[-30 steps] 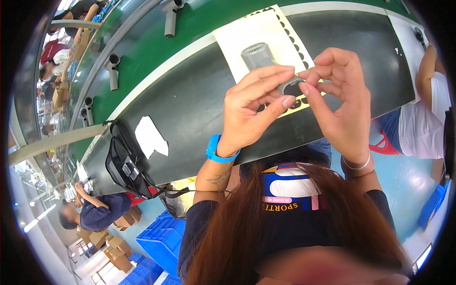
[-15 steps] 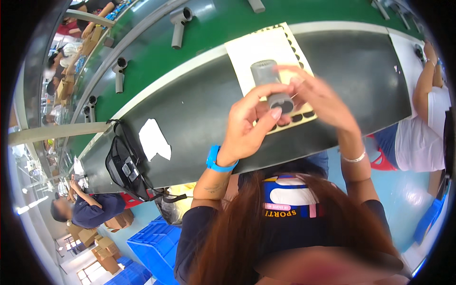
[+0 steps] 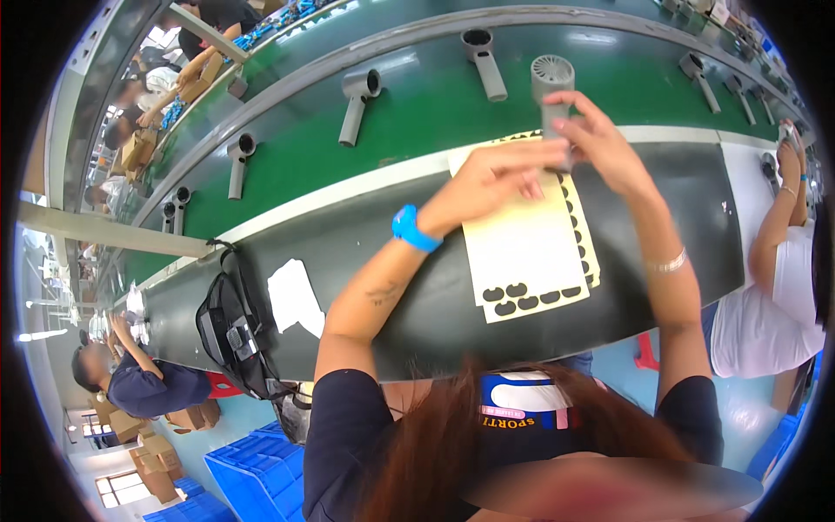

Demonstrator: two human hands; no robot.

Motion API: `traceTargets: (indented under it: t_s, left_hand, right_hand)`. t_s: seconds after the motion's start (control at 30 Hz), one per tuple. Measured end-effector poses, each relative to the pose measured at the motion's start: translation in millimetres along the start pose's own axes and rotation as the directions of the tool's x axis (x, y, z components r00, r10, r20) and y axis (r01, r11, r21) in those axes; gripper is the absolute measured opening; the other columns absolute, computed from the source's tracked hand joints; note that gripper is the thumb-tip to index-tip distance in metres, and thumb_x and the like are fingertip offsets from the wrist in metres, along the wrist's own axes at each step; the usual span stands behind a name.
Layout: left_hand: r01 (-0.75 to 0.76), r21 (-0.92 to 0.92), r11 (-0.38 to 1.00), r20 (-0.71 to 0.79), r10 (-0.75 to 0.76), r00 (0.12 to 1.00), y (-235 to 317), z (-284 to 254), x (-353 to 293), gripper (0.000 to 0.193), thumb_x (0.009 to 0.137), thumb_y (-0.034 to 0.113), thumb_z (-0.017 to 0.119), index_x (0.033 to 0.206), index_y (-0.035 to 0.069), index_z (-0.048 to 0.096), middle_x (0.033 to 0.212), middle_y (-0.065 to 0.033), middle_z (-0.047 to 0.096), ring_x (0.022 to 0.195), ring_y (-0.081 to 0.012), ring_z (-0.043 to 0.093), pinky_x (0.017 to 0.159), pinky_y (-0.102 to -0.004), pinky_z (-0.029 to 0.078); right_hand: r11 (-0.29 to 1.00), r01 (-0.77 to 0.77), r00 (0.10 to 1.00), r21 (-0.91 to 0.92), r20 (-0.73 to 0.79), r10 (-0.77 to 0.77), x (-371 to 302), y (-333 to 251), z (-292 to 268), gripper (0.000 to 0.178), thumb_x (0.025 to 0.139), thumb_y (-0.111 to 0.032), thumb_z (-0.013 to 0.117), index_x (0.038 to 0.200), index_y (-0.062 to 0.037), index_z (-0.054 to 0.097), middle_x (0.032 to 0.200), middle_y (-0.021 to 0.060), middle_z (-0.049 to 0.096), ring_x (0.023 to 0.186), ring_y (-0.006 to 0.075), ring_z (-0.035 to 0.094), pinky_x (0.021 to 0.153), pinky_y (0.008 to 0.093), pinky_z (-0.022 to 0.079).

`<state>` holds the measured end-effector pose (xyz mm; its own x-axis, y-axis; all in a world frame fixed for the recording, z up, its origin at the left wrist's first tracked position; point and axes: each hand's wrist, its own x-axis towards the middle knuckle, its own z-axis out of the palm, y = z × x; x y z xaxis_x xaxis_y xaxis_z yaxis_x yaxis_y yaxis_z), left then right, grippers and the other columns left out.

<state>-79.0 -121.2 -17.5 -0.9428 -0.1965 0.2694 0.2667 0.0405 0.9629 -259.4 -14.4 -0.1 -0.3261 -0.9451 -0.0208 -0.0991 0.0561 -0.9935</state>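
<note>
A grey hair dryer body [image 3: 552,80] with a round vented head is held over the far edge of the dark work mat, its handle toward me. My right hand [image 3: 604,152] grips the handle from the right, thumb and fingers closed about it. My left hand [image 3: 500,178] reaches in from the left with its fingers stretched out, the fingertips against or just in front of the handle's lower end. Below both hands lie cream sheets [image 3: 522,252] with black rounded stickers along their edges.
Several grey dryer bodies [image 3: 355,104] stand along the green conveyor [image 3: 417,113] beyond the mat [image 3: 409,304]. White paper [image 3: 294,296] and a black bag [image 3: 228,317] are on the left. Blue crates [image 3: 265,474] stand at lower left. A co-worker in white [image 3: 765,296] is at the right.
Both hands and the dryer body have moved away from me toward the conveyor. The vented head now points up and away, and the sticker sheets are less covered.
</note>
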Motion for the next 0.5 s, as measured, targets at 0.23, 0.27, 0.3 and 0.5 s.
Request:
traceTargets:
  t_s: [0.23,0.27,0.3,0.5]
  left_hand:
    - [0.562,0.730,0.389,-0.639,0.095,0.764,-77.3,-90.2,86.2,0.060,0.077,0.048,0.067,0.100,-0.006,0.057,0.101,-0.0217,0.057,0.093,-0.0378,0.055,0.081,-0.0461,0.047]
    - [0.639,0.692,0.336,-0.681,0.010,0.733,-82.1,-89.6,93.7,0.066,0.075,0.053,0.067,0.102,-0.007,0.055,0.102,-0.0230,0.055,0.098,-0.0400,0.053,0.084,-0.0478,0.045]
    - [0.630,0.694,0.349,-0.665,-0.027,0.746,-91.4,-97.6,95.9,0.063,0.075,0.050,0.068,0.099,-0.007,0.056,0.101,-0.0246,0.056,0.094,-0.0409,0.055,0.082,-0.0463,0.046]
    - [0.435,0.304,0.847,-0.788,-0.032,0.615,-85.7,-110.7,85.6,0.034,0.080,0.024,0.070,0.092,-0.006,0.060,0.074,-0.0111,0.064,0.057,-0.0129,0.060,0.052,-0.0276,0.047]
  right_hand:
    - [0.301,-0.089,0.916,-0.949,-0.197,-0.350,133.7,85.2,-110.8,0.032,0.093,-0.030,0.050,0.122,-0.0168,0.055,0.091,0.0198,0.060,0.086,0.0375,0.061,0.072,0.0458,0.050]
    - [0.303,-0.087,0.909,-0.949,-0.200,-0.365,139.0,87.0,-115.4,0.032,0.093,-0.030,0.050,0.122,-0.0168,0.055,0.091,0.0198,0.060,0.086,0.0375,0.061,0.072,0.0458,0.050]
    - [0.272,-0.094,0.916,-0.958,-0.190,-0.354,137.8,87.1,-109.1,0.034,0.093,-0.033,0.050,0.123,-0.0175,0.054,0.095,0.0196,0.059,0.086,0.0373,0.061,0.073,0.0452,0.050]
    - [0.235,-0.090,0.907,-0.968,-0.177,-0.381,76.2,63.2,-72.7,0.042,0.090,-0.029,0.056,0.129,-0.0143,0.049,0.109,0.0196,0.056,0.093,0.0370,0.058,0.079,0.0431,0.048]
